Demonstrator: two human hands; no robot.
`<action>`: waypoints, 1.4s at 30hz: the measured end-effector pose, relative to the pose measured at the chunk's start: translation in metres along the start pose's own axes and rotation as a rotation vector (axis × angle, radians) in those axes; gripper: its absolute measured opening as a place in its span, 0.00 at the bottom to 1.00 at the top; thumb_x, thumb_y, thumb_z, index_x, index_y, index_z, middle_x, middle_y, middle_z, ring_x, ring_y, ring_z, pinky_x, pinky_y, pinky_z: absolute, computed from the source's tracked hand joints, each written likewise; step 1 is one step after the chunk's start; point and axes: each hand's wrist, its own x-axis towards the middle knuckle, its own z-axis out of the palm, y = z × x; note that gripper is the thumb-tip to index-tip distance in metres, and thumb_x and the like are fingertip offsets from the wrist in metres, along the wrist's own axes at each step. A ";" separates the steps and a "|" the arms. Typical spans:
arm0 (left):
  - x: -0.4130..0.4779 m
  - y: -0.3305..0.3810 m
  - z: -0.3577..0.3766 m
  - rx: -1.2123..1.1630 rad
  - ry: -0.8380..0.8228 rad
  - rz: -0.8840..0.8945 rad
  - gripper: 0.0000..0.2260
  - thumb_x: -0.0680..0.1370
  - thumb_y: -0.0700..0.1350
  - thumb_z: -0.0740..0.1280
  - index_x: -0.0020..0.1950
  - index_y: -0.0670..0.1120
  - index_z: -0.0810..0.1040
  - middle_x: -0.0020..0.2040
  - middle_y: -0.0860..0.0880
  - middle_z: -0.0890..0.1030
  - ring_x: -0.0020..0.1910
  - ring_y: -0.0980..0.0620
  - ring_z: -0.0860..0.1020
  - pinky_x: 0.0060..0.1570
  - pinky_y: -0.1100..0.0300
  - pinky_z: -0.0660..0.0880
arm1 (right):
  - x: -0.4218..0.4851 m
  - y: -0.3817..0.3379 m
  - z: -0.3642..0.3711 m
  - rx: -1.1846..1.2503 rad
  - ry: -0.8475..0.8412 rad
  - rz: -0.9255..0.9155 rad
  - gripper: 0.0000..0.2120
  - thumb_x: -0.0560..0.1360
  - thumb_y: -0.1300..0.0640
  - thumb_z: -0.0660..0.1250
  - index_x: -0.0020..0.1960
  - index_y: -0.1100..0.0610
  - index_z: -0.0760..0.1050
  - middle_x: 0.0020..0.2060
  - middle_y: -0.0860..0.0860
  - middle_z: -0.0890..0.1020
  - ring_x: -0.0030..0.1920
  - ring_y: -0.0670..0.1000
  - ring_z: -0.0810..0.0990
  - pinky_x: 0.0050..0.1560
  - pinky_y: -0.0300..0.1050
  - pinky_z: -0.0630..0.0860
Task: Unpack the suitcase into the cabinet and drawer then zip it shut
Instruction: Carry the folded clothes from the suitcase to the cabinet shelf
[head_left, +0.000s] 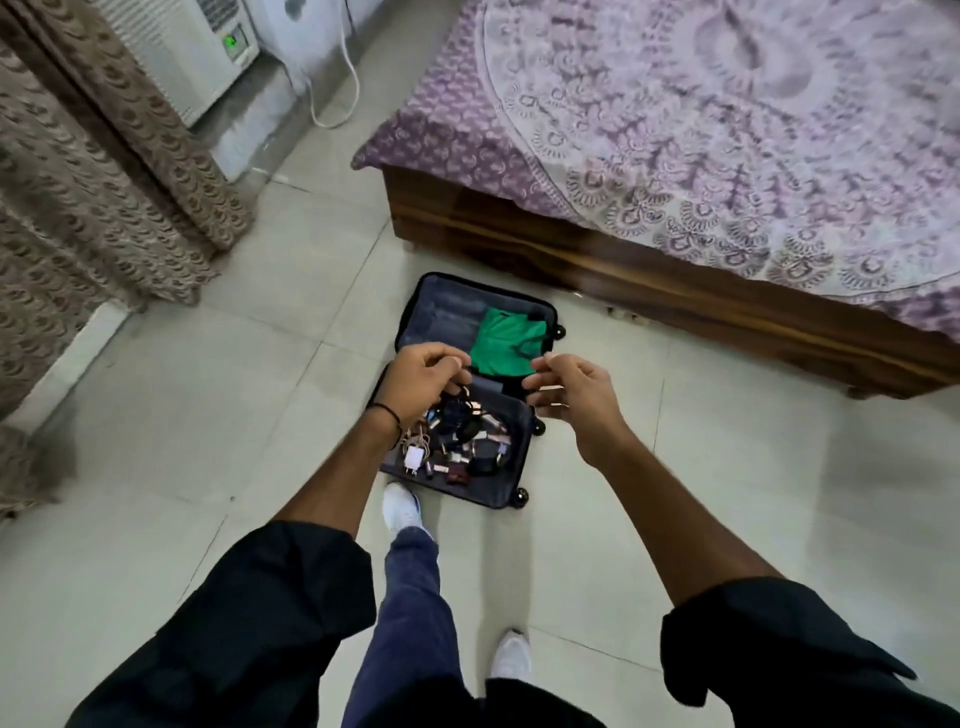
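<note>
The suitcase lies open on the floor near the middle of the view, its two halves in line from 12 to 6 o'clock, with the bed off at 2 o'clock. In the far half a green garment sits folded at the 3 o'clock side; the near half holds a litter of small items (cables, plugs, little boxes) with a white charger at its 8 o'clock corner. The person stands at the 6 o'clock end with both arms stretched out over the case. The left hand hangs over the small items with fingers curled under; a dark loop shows just beneath them, but whether they grip it or merely hover above it I cannot tell. The right hand is at 3 o'clock of the left, fingers loosely bent and apart from the thumb, holding nothing. Judging by this, the unpacking is partly done at most, since both halves have contents in them, and the step in hand looks like reaching in for the next load. Neither cabinet nor drawer is in view, so the next move calls for bending down, gathering the loose bits without spilling them — tangled cables may drag others along — then turning to find the drawer
</note>
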 end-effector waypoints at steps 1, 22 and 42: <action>0.023 0.001 -0.005 0.011 -0.023 -0.025 0.08 0.80 0.37 0.62 0.50 0.41 0.81 0.39 0.47 0.84 0.37 0.49 0.80 0.41 0.55 0.77 | 0.021 -0.003 0.006 0.004 0.023 0.025 0.11 0.83 0.57 0.61 0.53 0.63 0.78 0.37 0.55 0.84 0.32 0.51 0.79 0.35 0.43 0.74; 0.458 -0.254 0.119 0.111 -0.075 -0.485 0.06 0.80 0.42 0.63 0.48 0.46 0.80 0.44 0.49 0.84 0.34 0.56 0.78 0.29 0.66 0.70 | 0.512 0.213 -0.056 0.000 0.102 0.533 0.10 0.81 0.55 0.63 0.52 0.61 0.78 0.45 0.58 0.83 0.42 0.55 0.80 0.42 0.45 0.78; 0.651 -0.492 0.241 0.495 0.211 -0.572 0.44 0.69 0.61 0.70 0.77 0.44 0.54 0.75 0.42 0.63 0.73 0.40 0.63 0.71 0.47 0.61 | 0.718 0.424 -0.086 -0.826 0.215 -0.084 0.33 0.74 0.61 0.65 0.75 0.68 0.56 0.75 0.62 0.58 0.71 0.65 0.69 0.69 0.57 0.71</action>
